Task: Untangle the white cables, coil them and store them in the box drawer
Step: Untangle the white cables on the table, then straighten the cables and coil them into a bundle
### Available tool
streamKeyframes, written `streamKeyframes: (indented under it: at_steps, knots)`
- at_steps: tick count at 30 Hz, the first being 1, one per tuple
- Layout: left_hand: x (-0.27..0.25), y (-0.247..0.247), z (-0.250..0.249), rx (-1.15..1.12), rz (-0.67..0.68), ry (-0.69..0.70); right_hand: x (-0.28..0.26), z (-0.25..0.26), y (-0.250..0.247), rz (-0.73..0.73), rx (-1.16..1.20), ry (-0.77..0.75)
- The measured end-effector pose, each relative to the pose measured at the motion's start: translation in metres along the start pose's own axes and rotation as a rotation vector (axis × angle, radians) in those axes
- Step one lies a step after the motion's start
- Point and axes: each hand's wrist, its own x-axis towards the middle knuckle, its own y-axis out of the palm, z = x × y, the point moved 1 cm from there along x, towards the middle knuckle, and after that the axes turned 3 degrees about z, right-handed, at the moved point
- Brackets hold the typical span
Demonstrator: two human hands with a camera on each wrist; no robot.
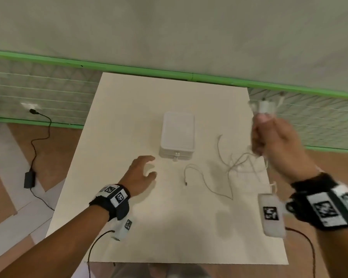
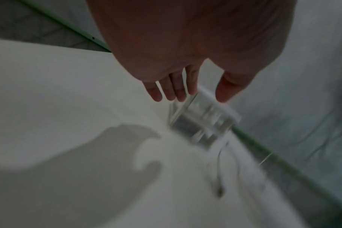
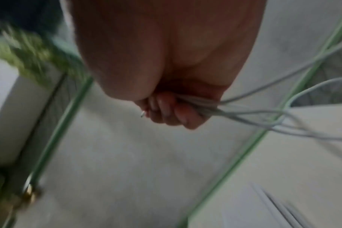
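Lifting now: my right hand [image 1: 269, 137] has its grip closed round a bunch of white cables [image 3: 244, 114], raised over the right of the surface [image 1: 169, 227]; loose strands trail down to it.
Left hand [image 1: 143, 173]: grip wide and empty, fingers spread just short of the box [image 1: 177, 135].
Doing it well: I judge I should pin one trailing strand [image 1: 205, 181] with the left and draw the bunch away slowly, so knots loosen rather than tighten.
Box drawer [image 1: 177, 155]: closed, knobs facing me; contents not visible.
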Motion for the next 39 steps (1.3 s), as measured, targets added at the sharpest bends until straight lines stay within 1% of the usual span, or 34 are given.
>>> streamKeyframes:
  at_steps: [2,3,5,6,8,10,13,15,17,19,21,24,25,27,31,35,39]
  knots:
    - [0.006,-0.013,-0.044,-0.317,-0.107,0.056,-0.009,-0.022,0.057,0.267,-0.157,0.022]
    - [0.006,-0.021,-0.067,-0.433,-0.138,0.095,-0.010,-0.032,0.076,0.349,-0.171,0.039]
    - [0.002,-0.032,-0.109,-0.620,-0.140,0.177,-0.007,-0.044,0.098,0.437,-0.186,0.107]
    - [-0.001,-0.038,-0.127,-0.678,-0.124,0.212,-0.008,-0.046,0.106,0.476,-0.186,0.126]
    - [-0.006,-0.044,-0.150,-0.720,-0.083,0.270,-0.010,-0.043,0.118,0.534,-0.160,0.125]
    - [-0.010,-0.045,-0.160,-0.654,-0.043,0.318,-0.008,-0.043,0.123,0.554,-0.145,0.122]
    - [-0.015,-0.036,-0.160,-0.413,-0.013,0.333,-0.004,-0.044,0.124,0.577,-0.177,0.136]
    - [-0.016,-0.029,-0.155,-0.299,-0.047,0.351,-0.003,-0.042,0.122,0.590,-0.184,0.136]
    - [-0.016,-0.025,-0.149,-0.241,-0.071,0.406,-0.003,-0.042,0.120,0.594,-0.192,0.133]
    - [-0.014,-0.024,-0.145,-0.144,-0.103,0.445,-0.003,-0.042,0.119,0.577,-0.153,0.147]
    - [-0.011,-0.025,-0.142,-0.027,-0.122,0.444,-0.002,-0.043,0.119,0.571,-0.130,0.159]
    - [-0.009,-0.029,-0.139,0.161,-0.135,0.477,0.000,-0.045,0.120,0.608,-0.153,0.179]
    - [-0.007,-0.030,-0.139,0.187,-0.136,0.483,0.000,-0.046,0.121,0.616,-0.160,0.186]
    - [-0.004,-0.031,-0.140,0.144,-0.134,0.478,0.003,-0.044,0.120,0.615,-0.137,0.210]
    - [0.004,-0.030,-0.141,0.060,-0.153,0.414,0.011,-0.044,0.116,0.613,-0.100,0.242]
    - [0.004,-0.028,-0.141,0.077,-0.170,0.405,0.014,-0.050,0.111,0.614,-0.146,0.182]
    - [0.005,-0.036,-0.139,0.114,-0.244,0.421,0.013,-0.056,0.113,0.579,-0.376,0.071]
